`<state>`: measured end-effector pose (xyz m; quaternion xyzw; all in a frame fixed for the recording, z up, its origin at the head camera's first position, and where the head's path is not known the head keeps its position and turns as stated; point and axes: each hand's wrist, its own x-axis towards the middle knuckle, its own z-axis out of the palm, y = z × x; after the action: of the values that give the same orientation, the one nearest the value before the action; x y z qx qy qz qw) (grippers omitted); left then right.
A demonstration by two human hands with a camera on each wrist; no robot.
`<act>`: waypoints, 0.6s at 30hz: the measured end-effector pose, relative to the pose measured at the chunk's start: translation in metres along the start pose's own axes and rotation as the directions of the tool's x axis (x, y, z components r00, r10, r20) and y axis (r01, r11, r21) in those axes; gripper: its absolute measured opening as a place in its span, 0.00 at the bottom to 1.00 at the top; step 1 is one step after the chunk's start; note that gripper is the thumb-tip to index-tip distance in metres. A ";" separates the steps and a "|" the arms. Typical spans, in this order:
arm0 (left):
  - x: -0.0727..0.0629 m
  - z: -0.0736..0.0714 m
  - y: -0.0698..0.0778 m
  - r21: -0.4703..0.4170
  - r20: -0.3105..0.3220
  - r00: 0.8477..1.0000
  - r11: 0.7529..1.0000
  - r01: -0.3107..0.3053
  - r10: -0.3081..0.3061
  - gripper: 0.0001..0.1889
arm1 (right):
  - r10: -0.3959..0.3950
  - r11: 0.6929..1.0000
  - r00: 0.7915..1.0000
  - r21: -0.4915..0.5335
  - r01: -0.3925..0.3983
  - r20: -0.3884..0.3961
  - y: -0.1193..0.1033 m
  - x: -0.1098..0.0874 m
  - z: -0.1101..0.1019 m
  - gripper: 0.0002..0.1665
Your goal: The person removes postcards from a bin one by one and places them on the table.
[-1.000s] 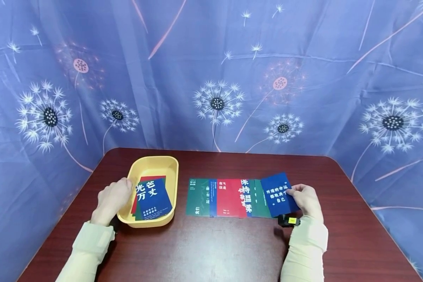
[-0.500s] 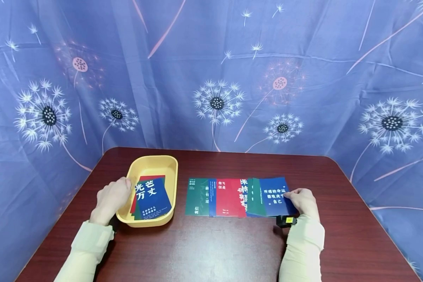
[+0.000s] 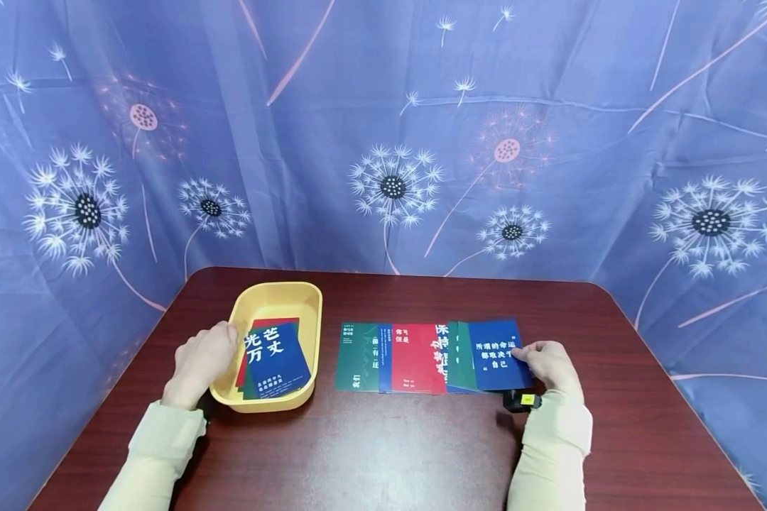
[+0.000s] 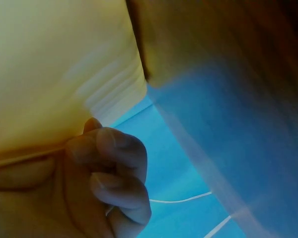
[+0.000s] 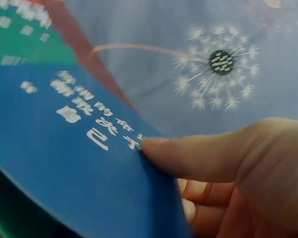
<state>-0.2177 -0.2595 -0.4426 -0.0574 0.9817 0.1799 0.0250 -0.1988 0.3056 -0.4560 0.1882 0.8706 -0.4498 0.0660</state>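
The right hand (image 3: 555,365) pinches the right edge of the blue card (image 3: 498,376), which reaches left from the fingers over the end of the row of cards (image 3: 415,362), while table (image 3: 626,404) spreads to their right and near side. The left hand (image 3: 206,358) has its fingers curled on the left rim of the yellow tray (image 3: 287,301), the stacked cards (image 3: 281,365) inside just to their right. The right wrist view shows fingers (image 5: 208,196) tucked beneath the blue card, hidden from the head view; the left wrist view shows bent fingertips (image 4: 120,145).
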 end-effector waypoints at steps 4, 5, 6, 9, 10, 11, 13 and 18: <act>0.000 0.000 -0.001 -0.002 -0.005 1.000 1.000 -0.002 0.002 0.26 | 0.005 0.988 0.999 -0.151 -0.012 -0.051 0.004 0.004 0.002 0.16; 0.000 0.000 -0.001 -0.002 -0.007 1.000 1.000 -0.002 0.002 0.26 | 0.008 0.984 0.998 -0.179 -0.019 -0.058 0.005 0.005 0.002 0.16; 0.000 0.001 -0.001 -0.003 -0.008 1.000 1.000 -0.003 0.003 0.26 | 0.011 0.980 0.998 -0.196 -0.023 -0.064 0.005 0.005 0.002 0.17; 0.000 0.001 -0.001 -0.002 -0.015 1.000 1.000 -0.009 0.009 0.26 | 0.015 0.974 0.997 -0.226 -0.032 -0.078 0.004 0.005 0.002 0.17; 0.000 0.001 -0.001 -0.001 -0.020 1.000 1.000 -0.010 0.010 0.26 | 0.016 0.971 0.997 -0.235 -0.034 -0.078 0.003 0.004 0.002 0.17; 0.000 0.001 -0.001 0.001 -0.023 1.000 1.000 -0.012 0.012 0.26 | 0.020 0.969 0.996 -0.244 -0.040 -0.082 0.002 0.004 0.002 0.18; 0.000 0.001 -0.001 0.001 -0.022 1.000 1.000 -0.014 0.014 0.26 | 0.024 0.964 0.996 -0.261 -0.047 -0.089 0.001 0.003 0.002 0.17; -0.001 -0.003 -0.001 0.007 -0.015 1.000 1.000 -0.018 0.019 0.26 | 0.021 0.952 0.996 -0.304 -0.046 -0.085 -0.001 0.004 0.004 0.18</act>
<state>-0.2169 -0.2609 -0.4404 -0.0497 0.9829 0.1763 0.0160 -0.2027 0.3034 -0.4587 0.2084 0.9283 -0.3006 0.0666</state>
